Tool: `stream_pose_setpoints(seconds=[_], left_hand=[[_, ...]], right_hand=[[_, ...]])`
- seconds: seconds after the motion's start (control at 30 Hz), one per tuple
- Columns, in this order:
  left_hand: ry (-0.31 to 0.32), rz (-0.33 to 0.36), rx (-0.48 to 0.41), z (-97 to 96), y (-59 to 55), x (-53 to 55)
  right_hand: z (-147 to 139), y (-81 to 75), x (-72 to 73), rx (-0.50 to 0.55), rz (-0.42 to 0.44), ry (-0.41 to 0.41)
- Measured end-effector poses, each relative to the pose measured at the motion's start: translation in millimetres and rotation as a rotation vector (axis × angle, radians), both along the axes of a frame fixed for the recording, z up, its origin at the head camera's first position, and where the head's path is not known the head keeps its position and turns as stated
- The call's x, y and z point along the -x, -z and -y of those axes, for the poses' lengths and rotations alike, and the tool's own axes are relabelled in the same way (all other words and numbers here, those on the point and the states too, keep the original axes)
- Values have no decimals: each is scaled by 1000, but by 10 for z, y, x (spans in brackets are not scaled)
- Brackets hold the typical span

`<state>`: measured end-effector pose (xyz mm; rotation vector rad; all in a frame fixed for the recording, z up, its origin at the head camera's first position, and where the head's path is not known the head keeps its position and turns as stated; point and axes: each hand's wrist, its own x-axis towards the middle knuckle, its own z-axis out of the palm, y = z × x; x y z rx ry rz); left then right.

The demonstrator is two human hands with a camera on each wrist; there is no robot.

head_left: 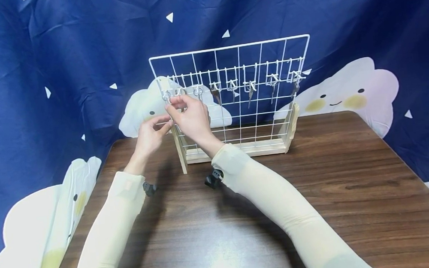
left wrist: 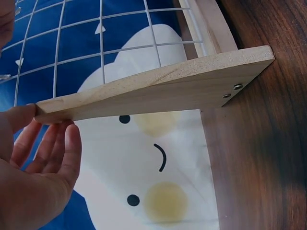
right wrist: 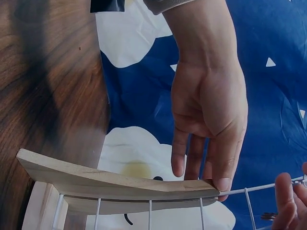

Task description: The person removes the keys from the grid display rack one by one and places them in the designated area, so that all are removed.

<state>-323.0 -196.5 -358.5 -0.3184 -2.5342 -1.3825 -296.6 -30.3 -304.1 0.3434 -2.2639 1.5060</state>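
A white wire grid rack (head_left: 229,46) stands upright on the table, with several keys (head_left: 250,97) hanging from the white hooks across it. My left hand (head_left: 148,138) pinches the upper end of the rack's left wooden side support (left wrist: 144,98), thumb on one side and fingers on the other. Just above it, my right hand (head_left: 193,116) is at the leftmost hook, pinching a key (head_left: 168,100) that hangs there by a ring; the fingertips cover most of this key. In the right wrist view, only a few right fingers (right wrist: 286,206) show, at the lower right edge.
The rack's wooden base bar (head_left: 254,149) and right wooden support (head_left: 292,122) rest on the brown wood-grain table (head_left: 322,210). Behind hangs a dark blue curtain (head_left: 86,47) with white clouds and triangles. A small black wrist camera (head_left: 213,178) sits below the right cuff.
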Motion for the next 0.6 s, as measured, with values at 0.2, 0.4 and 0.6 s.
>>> stream_pose_setpoints(seconds=[0.2, 0.4, 0.6], left_hand=[[3, 8, -6, -4, -1, -1], [-1, 14, -11, -7, -5, -3], [-12, 14, 10, -3, -7, -3]], right_hand=[[8, 11, 14, 3, -34, 8], [8, 2, 16, -1, -59, 23], [10, -27, 2, 14, -29, 0]])
